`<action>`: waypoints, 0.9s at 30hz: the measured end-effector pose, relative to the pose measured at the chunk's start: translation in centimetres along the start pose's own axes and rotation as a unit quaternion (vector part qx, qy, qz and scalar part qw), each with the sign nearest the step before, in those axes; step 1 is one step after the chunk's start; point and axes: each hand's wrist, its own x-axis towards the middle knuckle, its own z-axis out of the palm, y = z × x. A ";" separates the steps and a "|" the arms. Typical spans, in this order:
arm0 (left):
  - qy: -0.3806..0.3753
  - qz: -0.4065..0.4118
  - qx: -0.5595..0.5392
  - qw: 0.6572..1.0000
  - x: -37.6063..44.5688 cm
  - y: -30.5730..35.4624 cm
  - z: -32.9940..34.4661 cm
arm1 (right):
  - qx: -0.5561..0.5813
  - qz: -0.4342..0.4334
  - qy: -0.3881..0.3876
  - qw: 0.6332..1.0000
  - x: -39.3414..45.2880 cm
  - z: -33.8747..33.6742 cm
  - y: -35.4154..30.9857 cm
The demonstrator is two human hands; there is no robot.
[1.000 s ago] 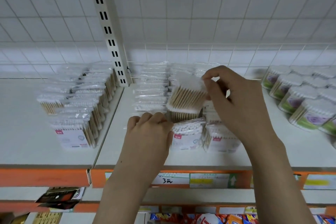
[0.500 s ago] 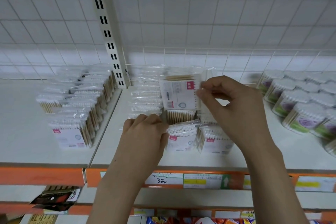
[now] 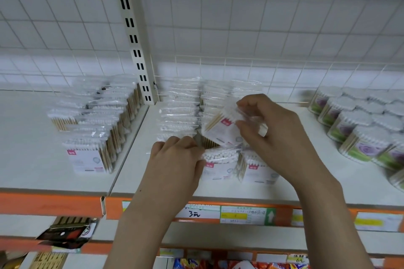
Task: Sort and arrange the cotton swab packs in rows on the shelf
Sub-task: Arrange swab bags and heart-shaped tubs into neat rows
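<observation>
right hand [image 3: 271,129] pinches a tilted swab pack [image 3: 223,129] above the rows; left hand [image 3: 177,157] grips the front pack [image 3: 220,162].

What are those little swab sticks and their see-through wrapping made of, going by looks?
The tilted cotton swab pack in the right hand: tan, matte sticks, likely wood or bamboo; fluffy white tips, seemingly cotton. The wrapping looks like thin clear plastic film, since it shines and crinkles.

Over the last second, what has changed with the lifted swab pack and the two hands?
The right hand has turned the cotton swab pack from sticks showing to label forward, now tilted and lower, just above the front pack. The left hand still grips that front pack.
</observation>
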 end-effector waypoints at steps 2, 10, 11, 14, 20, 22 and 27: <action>-0.004 0.004 0.005 1.000 -0.1 0.0 0.0 | -0.021 -0.012 -0.023 0.999 0.0 0.3 0.0; -0.018 0.005 -0.006 1.000 0.4 -0.1 -0.2 | -0.078 -0.006 -0.142 0.987 0.0 2.7 0.7; -0.014 -0.001 -0.018 1.000 0.4 0.0 -0.2 | -0.069 -0.002 -0.148 0.987 -0.1 2.8 0.9; -0.002 -0.013 -0.032 0.999 0.6 0.1 -0.4 | -0.060 0.001 -0.130 0.990 0.0 2.6 1.4; 0.027 0.017 0.016 0.999 1.0 0.8 -0.5 | -0.120 0.015 -0.100 0.988 1.0 1.8 1.9; -0.010 0.006 0.014 1.000 1.0 0.9 -0.2 | -0.149 0.017 -0.114 0.982 1.4 1.8 1.9; -0.007 0.000 0.001 1.000 1.2 0.6 0.5 | -0.164 0.026 -0.150 0.975 2.5 2.4 2.0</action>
